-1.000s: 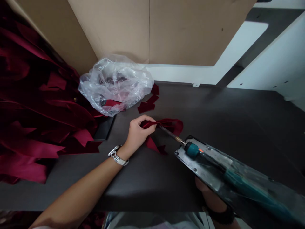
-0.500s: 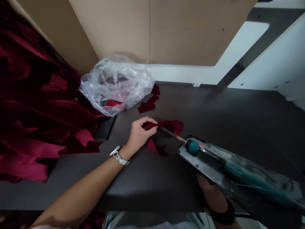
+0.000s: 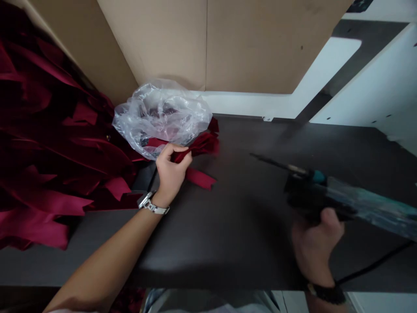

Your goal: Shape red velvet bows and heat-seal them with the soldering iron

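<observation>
My left hand (image 3: 171, 176), with a watch at its wrist, pinches a dark red velvet ribbon (image 3: 201, 178) between thumb and fingers. Gathered loops of the ribbon stick out to the right, and a notched tail hangs below. At the right, my right hand (image 3: 317, 243) is wrapped round the underside of a teal and black corded tool that looks like a hot glue gun (image 3: 339, 191). Its long thin nozzle points left, well apart from the ribbon. Motion blurs the tool and the right hand.
A crumpled clear plastic bag (image 3: 163, 115) with red pieces in it lies behind my left hand. Red ribbons (image 3: 48, 174) are heaped at the left. Cardboard (image 3: 247, 48) stands along the back of the dark table (image 3: 234, 243). A black cord (image 3: 374, 263) runs at the right.
My left hand has moved left and away from me with the ribbon. The glue gun's nozzle, formerly at the ribbon, has drawn back right as my right hand moved right.
</observation>
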